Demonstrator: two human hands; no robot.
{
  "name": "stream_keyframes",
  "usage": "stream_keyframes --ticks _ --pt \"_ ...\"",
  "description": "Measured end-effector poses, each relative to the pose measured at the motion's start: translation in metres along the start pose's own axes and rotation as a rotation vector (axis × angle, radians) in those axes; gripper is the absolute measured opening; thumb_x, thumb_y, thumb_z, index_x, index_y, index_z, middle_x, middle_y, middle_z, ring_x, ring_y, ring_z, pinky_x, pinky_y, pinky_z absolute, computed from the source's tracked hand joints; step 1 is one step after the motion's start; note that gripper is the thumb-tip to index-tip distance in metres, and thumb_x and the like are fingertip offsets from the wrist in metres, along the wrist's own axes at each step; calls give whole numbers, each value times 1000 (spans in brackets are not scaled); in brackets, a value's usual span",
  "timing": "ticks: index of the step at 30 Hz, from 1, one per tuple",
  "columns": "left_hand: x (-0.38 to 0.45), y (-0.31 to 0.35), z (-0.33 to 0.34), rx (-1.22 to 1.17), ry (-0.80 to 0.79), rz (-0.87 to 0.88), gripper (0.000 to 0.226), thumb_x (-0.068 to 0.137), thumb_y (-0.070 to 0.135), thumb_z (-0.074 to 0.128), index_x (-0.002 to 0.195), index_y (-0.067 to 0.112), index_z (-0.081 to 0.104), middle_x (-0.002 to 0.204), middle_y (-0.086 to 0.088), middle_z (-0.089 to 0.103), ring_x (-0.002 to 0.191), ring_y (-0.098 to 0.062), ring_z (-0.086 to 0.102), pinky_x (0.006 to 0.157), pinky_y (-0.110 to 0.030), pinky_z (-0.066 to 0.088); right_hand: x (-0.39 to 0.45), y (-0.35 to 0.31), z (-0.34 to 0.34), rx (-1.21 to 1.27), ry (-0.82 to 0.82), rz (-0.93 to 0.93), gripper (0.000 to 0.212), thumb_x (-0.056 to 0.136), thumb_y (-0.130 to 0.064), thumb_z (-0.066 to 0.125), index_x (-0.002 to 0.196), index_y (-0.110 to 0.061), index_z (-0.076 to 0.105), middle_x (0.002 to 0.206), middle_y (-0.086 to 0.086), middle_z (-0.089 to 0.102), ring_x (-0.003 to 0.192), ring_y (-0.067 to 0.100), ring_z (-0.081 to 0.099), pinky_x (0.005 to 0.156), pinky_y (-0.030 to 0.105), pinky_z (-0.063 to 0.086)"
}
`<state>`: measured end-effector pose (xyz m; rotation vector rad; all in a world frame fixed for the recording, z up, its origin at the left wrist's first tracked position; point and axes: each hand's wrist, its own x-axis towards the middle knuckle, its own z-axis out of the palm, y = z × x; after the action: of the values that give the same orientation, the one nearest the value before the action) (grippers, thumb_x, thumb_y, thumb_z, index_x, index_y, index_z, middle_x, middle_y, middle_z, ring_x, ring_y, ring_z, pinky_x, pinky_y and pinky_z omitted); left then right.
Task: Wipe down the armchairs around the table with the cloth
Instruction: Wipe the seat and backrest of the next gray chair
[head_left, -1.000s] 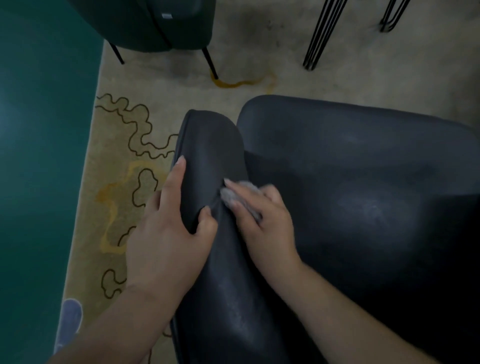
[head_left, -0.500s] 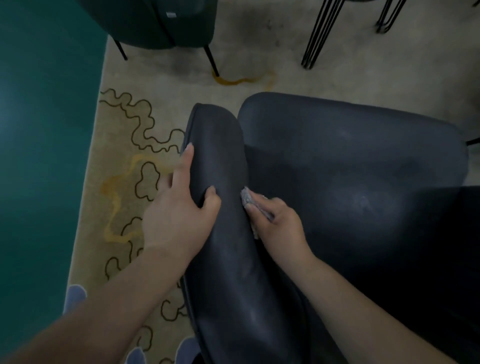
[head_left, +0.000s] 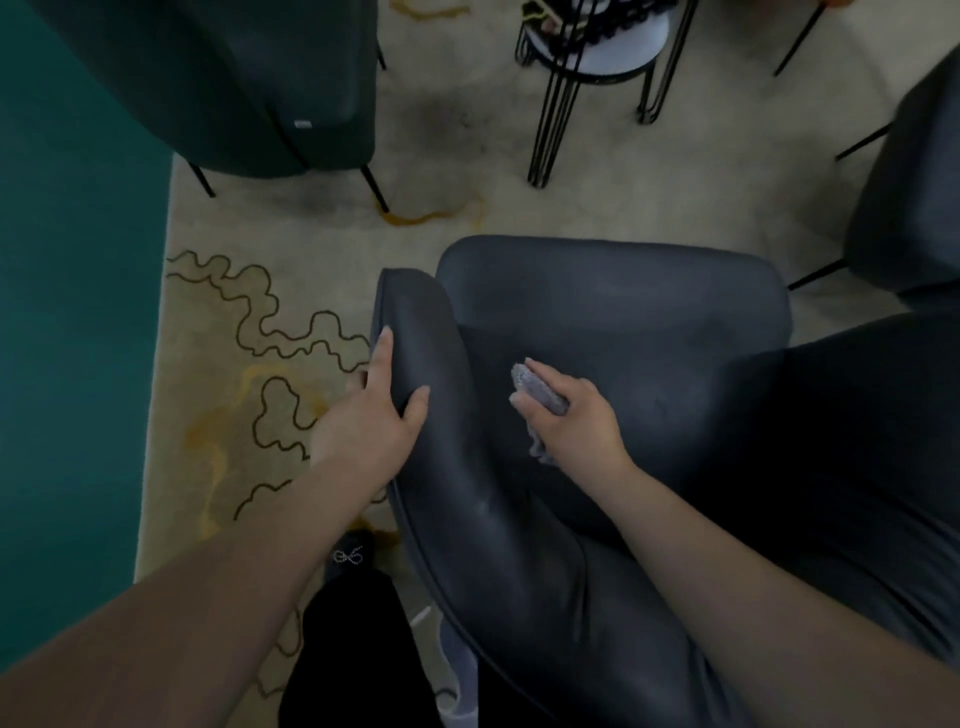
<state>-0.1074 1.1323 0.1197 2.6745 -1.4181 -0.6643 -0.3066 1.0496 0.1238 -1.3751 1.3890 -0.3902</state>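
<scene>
Currently we stand at the side of the nearest armchair (head_left: 597, 545), a dark leather one, and we judge the task to be in its early or middle part: this chair is under treatment, and nothing in view shows which surfaces are already clean.

Nearest to us, our left hand (head_left: 374, 421) grasps the left armrest (head_left: 426, 364). The fingers lie along its outer face and the thumb hooks over the top toward the inner face, so the hand clamps the armrest and steadies the chair.

Slightly farther in, our right hand (head_left: 571, 415) grips the cloth (head_left: 540, 395), a small grey wad. The fingers are curled around it; one end projects past the fingertips and a loose tail hangs below the palm. The cloth sits over the inner side of the chair, between the armrest and the seat (head_left: 649, 338). We cannot tell whether it presses on the leather or hovers just above it.

Farther off, two more armchairs await: a dark green armchair (head_left: 234, 88) at the upper left and another dark armchair (head_left: 914, 197) at the right edge. Between them stands the small round table (head_left: 597, 52) on thin black legs. We judge both far chairs as remaining work.
</scene>
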Motion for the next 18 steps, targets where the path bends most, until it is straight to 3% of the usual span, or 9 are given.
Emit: stream_keyframes --ticks 1,3,5,8,11,13,18 --pt "0 -5 -5 58 -15 47 72 90 65 19 145 39 -21 121 -15 54 55 -12 39 40 -24 26 -4 -3 0 -13 16 4 48 82 -35 72 128 -34 57 117 -2 56 95 13 64 81 33 57" --pt "-1 -16 -15 145 -26 156 70 91 64 13 146 36 -19 118 -11 56 58 -14 44 41 -25 26 -15 -11 5 -15 62 20 51 80 -32 74 128 -35 57 120 -2 57 96 13 63 81 31 57" --pt "0 -29 -24 205 -46 261 69 91 63 11 148 34 -14 126 -8 51 82 -20 54 48 -29 35 -25 -19 15 -3 119 22 49 81 -28 72 127 -35 58 118 0 58 87 19 65 76 35 59" --pt "-3 -47 -41 265 -73 419 68 93 61 14 150 31 -7 139 -5 42 108 -23 52 70 -35 49 -41 -30 32 -4 219 23 45 83 -26 69 126 -33 59 115 3 60 88 19 65 78 39 58" --pt "-2 -64 -64 357 -47 581 69 93 60 20 151 29 0 145 0 38 119 -23 45 86 -37 45 -62 -43 47 -10 351 22 43 84 -26 68 126 -33 59 107 -3 56 80 5 62 63 21 57" --pt "2 -73 -78 390 -77 664 68 94 58 23 152 28 3 150 1 33 127 -22 39 96 -38 41 -74 -52 56 -10 438 17 42 85 -24 68 125 -32 59 99 -9 48 70 3 59 49 6 45" --pt "6 -83 -109 497 -122 843 68 94 56 28 152 25 8 154 2 27 134 -21 33 104 -41 37 -98 -68 66 24 562 33 41 87 -22 66 126 -30 59 99 -5 44 66 11 61 50 8 47"
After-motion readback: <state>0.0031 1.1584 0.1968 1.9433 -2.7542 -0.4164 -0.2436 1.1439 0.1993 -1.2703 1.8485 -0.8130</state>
